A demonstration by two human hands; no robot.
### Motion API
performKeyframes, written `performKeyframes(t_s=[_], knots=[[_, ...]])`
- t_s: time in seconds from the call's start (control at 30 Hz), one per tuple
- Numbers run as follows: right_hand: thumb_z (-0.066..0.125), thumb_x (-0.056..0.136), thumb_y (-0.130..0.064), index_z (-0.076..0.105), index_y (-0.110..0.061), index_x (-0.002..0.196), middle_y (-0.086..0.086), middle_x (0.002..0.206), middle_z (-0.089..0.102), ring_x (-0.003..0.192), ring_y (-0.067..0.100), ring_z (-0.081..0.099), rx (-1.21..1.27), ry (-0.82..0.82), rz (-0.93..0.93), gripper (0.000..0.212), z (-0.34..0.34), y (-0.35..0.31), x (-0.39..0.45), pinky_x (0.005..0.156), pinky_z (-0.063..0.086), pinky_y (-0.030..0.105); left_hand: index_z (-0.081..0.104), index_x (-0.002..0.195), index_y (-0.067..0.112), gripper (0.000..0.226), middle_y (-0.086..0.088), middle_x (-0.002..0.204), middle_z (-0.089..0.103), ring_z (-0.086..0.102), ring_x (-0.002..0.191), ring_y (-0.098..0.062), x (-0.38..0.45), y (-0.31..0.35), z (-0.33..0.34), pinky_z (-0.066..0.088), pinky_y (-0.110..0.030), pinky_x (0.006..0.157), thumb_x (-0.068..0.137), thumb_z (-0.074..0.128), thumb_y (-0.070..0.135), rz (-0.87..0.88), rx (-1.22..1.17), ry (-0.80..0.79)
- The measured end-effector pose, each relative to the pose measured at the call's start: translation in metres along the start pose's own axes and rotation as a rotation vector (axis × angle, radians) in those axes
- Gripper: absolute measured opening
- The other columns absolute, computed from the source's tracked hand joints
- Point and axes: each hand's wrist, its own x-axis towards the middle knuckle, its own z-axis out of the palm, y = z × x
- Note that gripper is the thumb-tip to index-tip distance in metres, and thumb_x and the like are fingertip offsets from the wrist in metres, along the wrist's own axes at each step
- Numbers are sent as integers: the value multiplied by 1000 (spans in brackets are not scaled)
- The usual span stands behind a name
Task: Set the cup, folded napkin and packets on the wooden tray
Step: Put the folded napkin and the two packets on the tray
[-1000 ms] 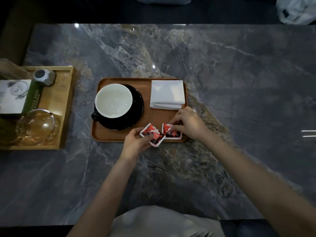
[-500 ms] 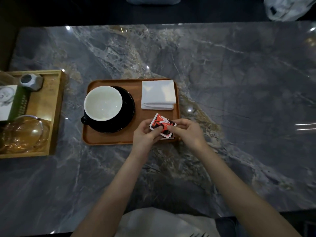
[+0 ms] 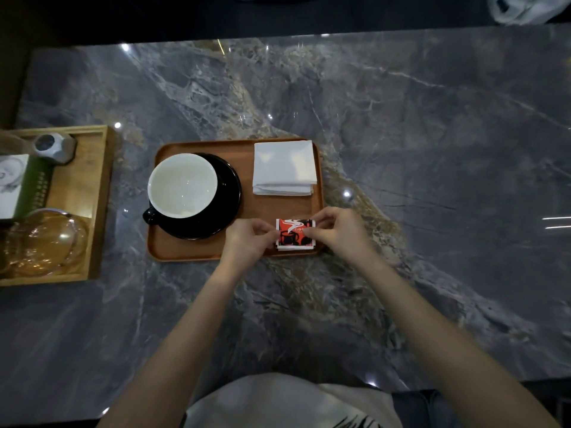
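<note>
The packets [image 3: 295, 234] are pinched from both sides, left hand [image 3: 247, 239] and right hand [image 3: 338, 231], each grip grasping an edge, apparently for squaring them at the wooden tray's [image 3: 197, 251] near-right corner, below the folded napkin [image 3: 284, 168]; the cup [image 3: 182, 185] sits left.

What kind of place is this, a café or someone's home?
Probably a café or tea room: a cup on a black saucer, a folded napkin and coffee packets on a wooden tray.

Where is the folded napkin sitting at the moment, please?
In the head view the folded napkin lies flat in the far right corner of the wooden tray, right of the cup and beyond the packets.
</note>
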Motion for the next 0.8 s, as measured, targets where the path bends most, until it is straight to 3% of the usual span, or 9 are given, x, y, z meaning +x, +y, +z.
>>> performKeyframes(t_s=[0.17, 0.4, 0.6, 0.8], knots=[[73, 75, -31, 67, -17, 93, -1, 79, 68, 74, 17, 63, -225, 49, -87, 24, 6, 3, -2, 71, 54, 39, 72, 77, 6, 11, -7, 68, 67, 62, 64, -15, 3, 1, 3, 50, -25, 65, 79, 70, 16, -24, 118, 17], [67, 80, -30, 66, -20, 109, 6, 99, 66, 93, 24, 60, -371, 90, -195, 31, 10, 0, -6, 78, 48, 35, 71, 82, 6, 12, -13, 79, 72, 66, 77, -23, 7, 0, 7, 54, -33, 78, 76, 71, 17, -31, 203, 53], [63, 83, -30, 63, -24, 117, 6, 104, 65, 97, 24, 59, -416, 69, -229, 34, 10, 1, -7, 79, 47, 34, 58, 120, 20, 42, -8, 88, 73, 65, 90, -22, 3, 4, 5, 50, -32, 82, 80, 67, 17, 103, 322, -21], [62, 85, -30, 62, -14, 112, 6, 104, 62, 95, 25, 60, -491, 62, -243, 32, 10, -1, -7, 77, 51, 37, 61, 118, 24, 37, -7, 94, 73, 66, 93, -23, 1, 4, 5, 52, -37, 83, 82, 62, 18, 155, 388, -38]])
